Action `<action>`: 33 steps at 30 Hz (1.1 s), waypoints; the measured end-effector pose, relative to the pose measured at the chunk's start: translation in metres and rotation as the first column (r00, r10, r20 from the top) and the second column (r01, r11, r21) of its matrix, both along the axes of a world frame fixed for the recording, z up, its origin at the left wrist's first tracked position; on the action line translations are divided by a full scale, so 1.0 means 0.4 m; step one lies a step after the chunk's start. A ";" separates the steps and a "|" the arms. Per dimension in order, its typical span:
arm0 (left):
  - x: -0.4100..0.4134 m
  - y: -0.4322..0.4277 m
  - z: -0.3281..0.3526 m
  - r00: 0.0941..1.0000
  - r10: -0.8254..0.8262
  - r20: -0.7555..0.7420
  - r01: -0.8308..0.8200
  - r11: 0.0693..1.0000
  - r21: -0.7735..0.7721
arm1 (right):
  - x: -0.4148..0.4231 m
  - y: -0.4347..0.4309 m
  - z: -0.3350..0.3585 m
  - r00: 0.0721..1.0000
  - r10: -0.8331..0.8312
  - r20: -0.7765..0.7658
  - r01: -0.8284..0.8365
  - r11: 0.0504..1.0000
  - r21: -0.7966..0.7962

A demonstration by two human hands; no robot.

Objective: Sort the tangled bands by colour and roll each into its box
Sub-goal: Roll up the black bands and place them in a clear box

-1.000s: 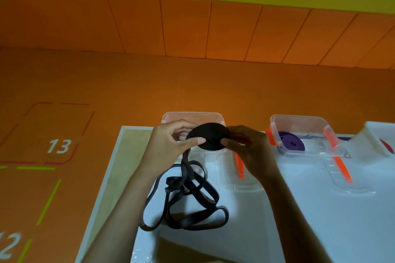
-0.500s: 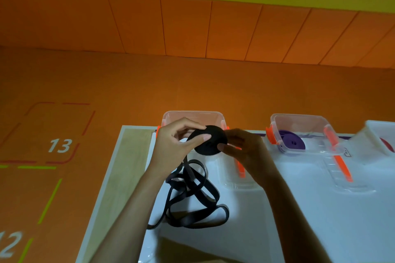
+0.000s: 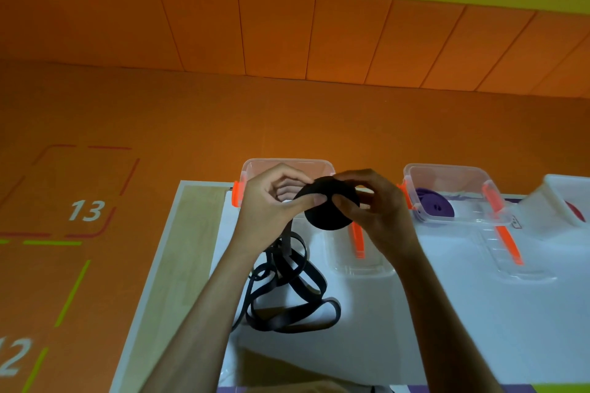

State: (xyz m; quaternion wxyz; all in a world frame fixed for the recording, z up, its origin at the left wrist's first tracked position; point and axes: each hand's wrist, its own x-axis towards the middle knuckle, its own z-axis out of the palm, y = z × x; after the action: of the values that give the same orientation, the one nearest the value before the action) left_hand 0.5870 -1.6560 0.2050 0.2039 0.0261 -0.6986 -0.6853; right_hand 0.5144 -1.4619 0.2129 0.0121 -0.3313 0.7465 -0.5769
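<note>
- The left hand (image 3: pixel 271 204) and the right hand (image 3: pixel 376 214) are both pinching the black roll (image 3: pixel 329 214), thumbs on its near face, holding it up above the bench (image 3: pixel 447 313).
- The loose black band (image 3: pixel 287 297) is hanging from the roll and lying in tangled loops on the bench, below the left hand.
- The clear box (image 3: pixel 287 164) is standing just behind the roll.
- The purple roll (image 3: pixel 434 206) is lying in the second box (image 3: pixel 447 169), to the right.

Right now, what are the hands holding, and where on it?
The black band roll, pinched at its rim: left hand on the left, right hand on the right.
</note>
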 end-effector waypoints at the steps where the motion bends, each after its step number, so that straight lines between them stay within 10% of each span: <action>1: 0.002 0.003 -0.002 1.000 -0.024 -0.001 0.025 0.999 0.041 | -0.001 0.001 0.003 1.000 -0.012 0.015 0.012 0.999 -0.042; 33: 0.009 -0.031 0.036 0.993 -0.109 0.048 0.112 0.992 -0.050 | -0.021 0.004 0.053 0.995 -0.080 0.056 0.087 0.987 -0.135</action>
State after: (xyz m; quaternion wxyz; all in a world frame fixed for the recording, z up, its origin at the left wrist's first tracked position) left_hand 0.5907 -1.6684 0.2195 0.1503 -0.0024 -0.7212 -0.6763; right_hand 0.5060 -1.4603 0.2342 -0.0163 -0.2851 0.7178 -0.6350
